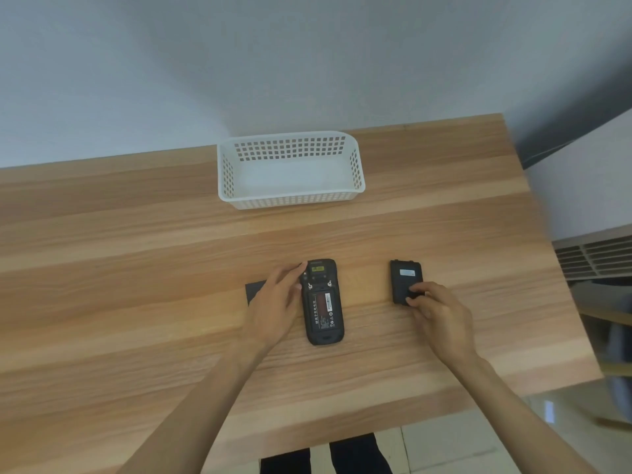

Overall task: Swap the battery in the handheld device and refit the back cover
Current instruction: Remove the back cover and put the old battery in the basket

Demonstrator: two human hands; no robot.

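Observation:
A black handheld device (322,302) lies face down on the wooden table (136,254), its back open, with a labelled battery (323,311) seated in the bay. My left hand (275,302) rests against the device's left side, fingers reaching its top corner. To the right lies the black back cover (405,277); the fingertips of my right hand (436,311) pinch its near end. A flat black piece (254,290), partly hidden behind my left hand, lies left of the device; I cannot tell what it is.
A white perforated plastic basket (290,200) stands behind the device, nothing visible in it. The table's right edge (547,268) runs close to the cover, with a vented unit (595,258) beyond it. My legs show below the table's front edge.

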